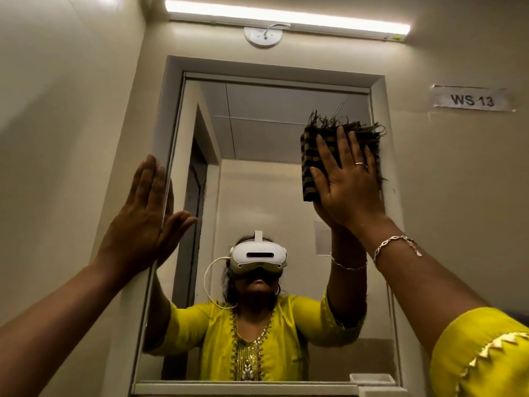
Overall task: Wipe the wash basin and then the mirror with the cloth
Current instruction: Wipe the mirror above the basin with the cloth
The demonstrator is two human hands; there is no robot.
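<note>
Yellow sleeve (481, 353) with gold zigzag trim, silver chain bracelet (395, 247), silver ring (361, 164), white headset (259, 256)

A lit tube light (286, 18) is running across the top of the wall (71, 110), high above both the left grip (143, 213) and the right grip (349, 187). A white round cover plate (262, 36) is sitting just beneath the tube light, above and between the two grips. A short white cable (276, 26) is arching from the cover plate up to the light fitting. A paper label (471, 99) reading "WS 13" is sticking to the wall, above and to the right of the right grip. A small white tray (372, 379) is resting on a white ledge (380, 392), well below the right grip.
</note>
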